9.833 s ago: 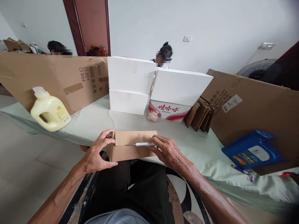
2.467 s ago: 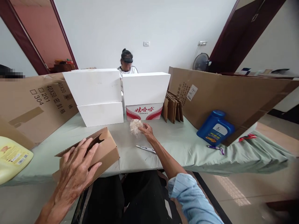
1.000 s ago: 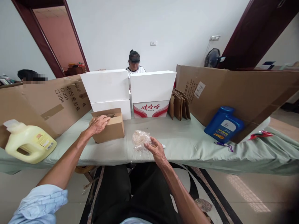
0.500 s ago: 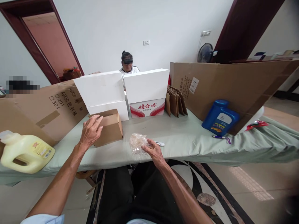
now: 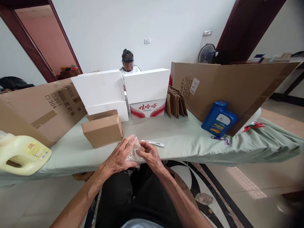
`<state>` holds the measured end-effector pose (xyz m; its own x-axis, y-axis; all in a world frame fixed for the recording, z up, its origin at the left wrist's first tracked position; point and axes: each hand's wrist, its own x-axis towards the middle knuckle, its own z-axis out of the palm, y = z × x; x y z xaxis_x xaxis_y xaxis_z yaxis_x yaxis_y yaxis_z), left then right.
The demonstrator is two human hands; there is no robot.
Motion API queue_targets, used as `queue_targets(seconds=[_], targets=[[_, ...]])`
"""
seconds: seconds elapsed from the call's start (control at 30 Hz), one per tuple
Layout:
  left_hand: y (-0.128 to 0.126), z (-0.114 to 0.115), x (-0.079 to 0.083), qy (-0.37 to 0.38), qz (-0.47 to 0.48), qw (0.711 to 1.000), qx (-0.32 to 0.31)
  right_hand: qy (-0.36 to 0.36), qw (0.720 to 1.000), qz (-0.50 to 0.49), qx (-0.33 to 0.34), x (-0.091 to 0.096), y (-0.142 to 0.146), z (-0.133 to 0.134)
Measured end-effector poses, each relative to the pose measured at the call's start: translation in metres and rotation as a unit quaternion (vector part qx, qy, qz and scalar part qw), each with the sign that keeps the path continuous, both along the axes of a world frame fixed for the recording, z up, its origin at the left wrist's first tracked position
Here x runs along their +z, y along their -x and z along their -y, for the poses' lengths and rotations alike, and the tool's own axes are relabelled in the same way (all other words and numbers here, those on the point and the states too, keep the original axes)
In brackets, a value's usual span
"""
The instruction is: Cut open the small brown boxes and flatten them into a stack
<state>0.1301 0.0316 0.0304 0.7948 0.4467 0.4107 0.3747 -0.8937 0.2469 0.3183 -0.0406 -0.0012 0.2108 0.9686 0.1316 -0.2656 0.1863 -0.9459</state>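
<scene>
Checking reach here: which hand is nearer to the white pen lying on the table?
Right. The right hand sits just in front of the pen; the left hand is farther to its left. Both hold the plastic bag.

green-clothed table (image 5: 185,139) bears cardboard box (image 5: 102,129), pen (image 5: 153,143), blue jug (image 5: 218,118), yellow jug (image 5: 22,155)

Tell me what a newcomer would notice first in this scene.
First, the left hand and right hand meeting at the near edge of the table, both gripping a crumpled clear bag. Just beyond them to the left stands a small cardboard box. A yellow jug lies at far left, a blue jug at right.
</scene>
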Motion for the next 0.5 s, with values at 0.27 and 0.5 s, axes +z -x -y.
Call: queue_targets(seconds=[0.27, 0.5], targets=[[-0.001, 0.002, 0.000, 0.078, 0.092, 0.992, 0.041, 0.005, 0.999, 0.033, -0.025, 0.013, -0.008, 0.006], [-0.004, 0.020, 0.020, 0.010, 0.080, 0.997, 0.006, -0.080, 0.972, 0.223, -0.007, 0.032, 0.000, 0.012]])
